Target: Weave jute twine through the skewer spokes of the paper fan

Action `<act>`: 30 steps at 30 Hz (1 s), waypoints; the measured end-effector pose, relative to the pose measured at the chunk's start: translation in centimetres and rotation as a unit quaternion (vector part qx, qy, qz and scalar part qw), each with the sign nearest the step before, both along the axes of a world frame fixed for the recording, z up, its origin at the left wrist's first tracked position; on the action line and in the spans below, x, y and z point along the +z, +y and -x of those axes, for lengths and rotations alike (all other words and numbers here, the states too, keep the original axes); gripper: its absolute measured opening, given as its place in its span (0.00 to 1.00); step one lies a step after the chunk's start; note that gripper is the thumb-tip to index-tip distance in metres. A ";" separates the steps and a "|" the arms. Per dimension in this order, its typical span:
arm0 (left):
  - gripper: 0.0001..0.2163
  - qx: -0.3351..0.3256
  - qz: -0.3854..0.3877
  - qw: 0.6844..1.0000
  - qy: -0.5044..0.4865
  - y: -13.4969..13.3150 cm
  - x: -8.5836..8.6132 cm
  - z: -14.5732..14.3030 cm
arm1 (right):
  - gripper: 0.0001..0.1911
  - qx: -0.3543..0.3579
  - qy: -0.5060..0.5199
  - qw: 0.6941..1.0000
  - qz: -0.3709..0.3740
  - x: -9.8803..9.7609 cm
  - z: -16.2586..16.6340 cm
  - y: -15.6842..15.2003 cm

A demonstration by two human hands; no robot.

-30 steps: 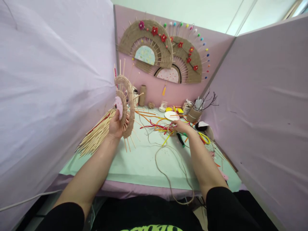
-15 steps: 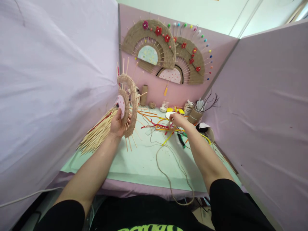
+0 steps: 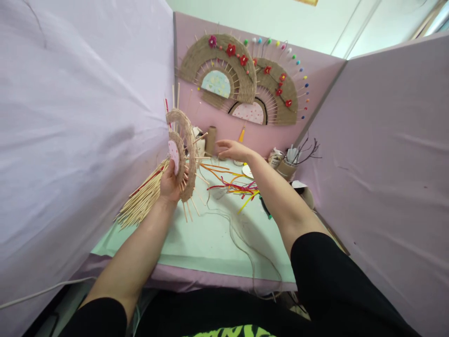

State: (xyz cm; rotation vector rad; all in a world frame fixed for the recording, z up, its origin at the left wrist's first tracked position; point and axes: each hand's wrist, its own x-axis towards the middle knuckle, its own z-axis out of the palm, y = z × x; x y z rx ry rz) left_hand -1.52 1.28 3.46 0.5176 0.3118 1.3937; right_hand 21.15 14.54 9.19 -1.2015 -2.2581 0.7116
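My left hand (image 3: pixel 170 185) is closed on the lower edge of a half-woven fan (image 3: pixel 182 150), a twine arc on wooden skewers with a pink paper centre, held upright above the table. My right hand (image 3: pixel 232 150) is lifted over the back of the table, fingers curled together; a jute twine strand (image 3: pixel 242 234) trails from near the fan across the table and over the front edge, but I cannot see whether the fingers pinch it. A twine spool (image 3: pixel 211 139) stands just left of that hand.
A bundle of skewers (image 3: pixel 142 201) lies at the left. Coloured strips (image 3: pixel 235 185) litter the mint-green table mat (image 3: pixel 210 243). Two finished fans (image 3: pixel 242 84) hang on the pink back wall. A cup of twigs and tools (image 3: pixel 289 161) stands at the right. Cloth partitions close in both sides.
My right hand rose from the coloured strips at the table's middle and moved left and back toward the spool. The loose twine loop on the table drew straighter. The left hand kept the fan in place.
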 end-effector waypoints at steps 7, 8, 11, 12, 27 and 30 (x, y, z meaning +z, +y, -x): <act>0.24 0.002 0.010 1.000 -0.004 0.0 0.0 -0.2 | 0.40 -0.044 -0.451 0.889 0.064 -5.3 -6.8 -2.8; 0.24 0.001 0.014 1.000 -0.004 0.0 0.0 -0.3 | 0.42 -0.053 -0.491 0.867 0.071 -6.2 -7.8 -3.5; 0.24 -0.001 0.026 1.000 -0.001 0.1 -0.1 -0.4 | 0.42 -0.060 -0.510 0.857 0.049 -8.6 -9.9 -5.2; 0.24 -0.001 0.028 1.000 0.000 0.1 -0.1 -0.5 | 0.39 -0.064 -0.500 0.863 0.031 -9.2 -10.2 -5.7; 0.24 -0.013 0.025 1.000 0.007 0.4 -0.5 -0.3 | 0.14 -0.176 -0.428 0.882 -0.083 -5.6 -12.4 -4.0; 0.24 -0.011 0.021 1.000 0.004 0.5 -0.6 -0.4 | 0.17 -0.276 -0.402 0.868 -0.094 -3.1 -14.8 -1.9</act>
